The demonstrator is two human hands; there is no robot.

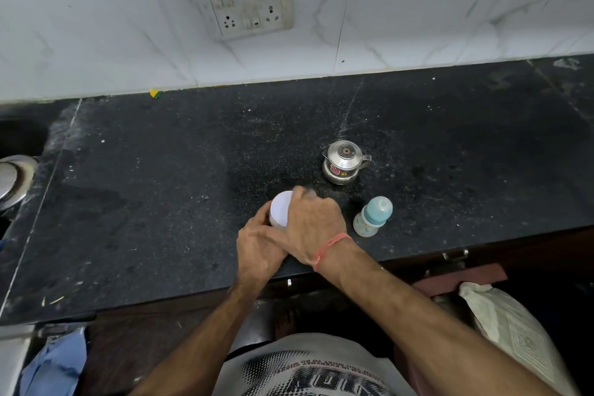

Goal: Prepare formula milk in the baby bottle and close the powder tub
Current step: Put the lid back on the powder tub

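A small white powder tub (280, 208) with a white lid stands on the black counter (160, 177) near its front edge. My left hand (258, 247) wraps around the tub's left and near side. My right hand (313, 225), with an orange thread at the wrist, lies over the top right of the lid, fingers curled on its rim. A baby bottle (373, 217) with a light blue cap stands upright to the right of my hands, untouched. A little steel kettle (344, 162) with its lid on sits behind the bottle.
A white tiled wall with a switch and socket plate (244, 0) backs the counter. A steel sink fitting (14, 180) lies at the left edge. A woven sack (508, 331) stands on the floor at the lower right, blue cloth (54, 363) at the lower left.
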